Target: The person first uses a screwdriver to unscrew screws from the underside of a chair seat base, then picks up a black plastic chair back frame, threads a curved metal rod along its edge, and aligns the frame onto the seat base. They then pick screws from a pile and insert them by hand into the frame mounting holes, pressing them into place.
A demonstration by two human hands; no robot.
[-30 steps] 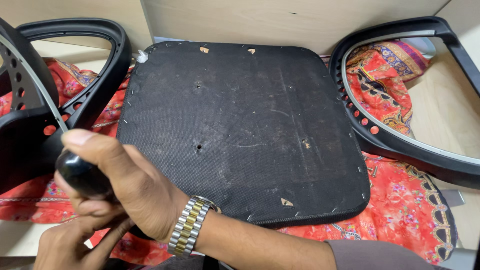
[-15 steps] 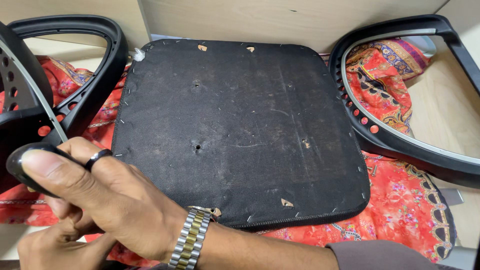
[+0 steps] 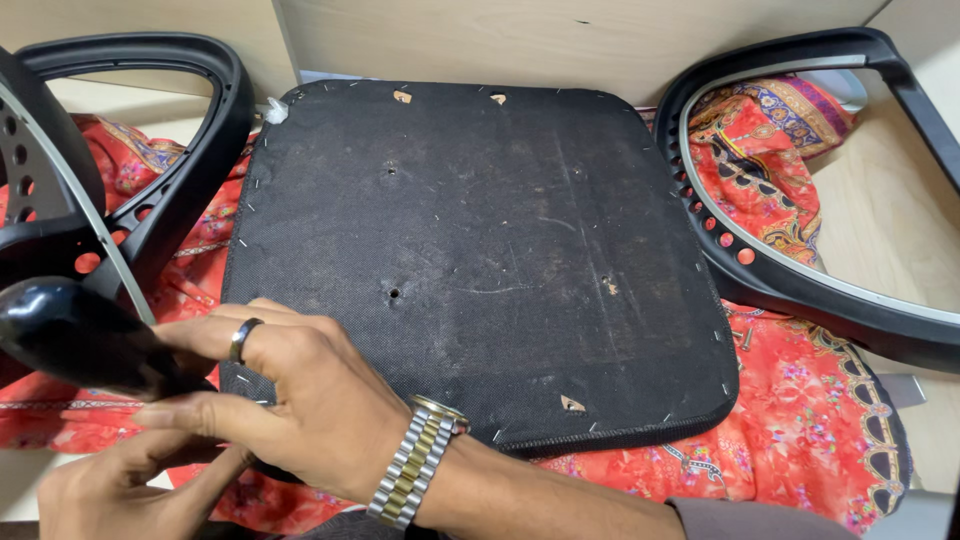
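Big black seat pad [image 3: 480, 260] upside down in the middle, on red flowery cloth [image 3: 800, 470]. Small staples round its edge, tiny holes near the middle. Black armrest frame [image 3: 800, 180] far right, another armrest [image 3: 150, 150] far left. Right hand [image 3: 290, 400], w/ ring & metal watch [image 3: 415, 470], near left, fingers wrapped on shiny black handle [image 3: 70, 335] just left of pad's near corner. Left hand [image 3: 120, 485] under it at bottom edge, fingers stretched up twd the right hand; can't tell if gripping anything.
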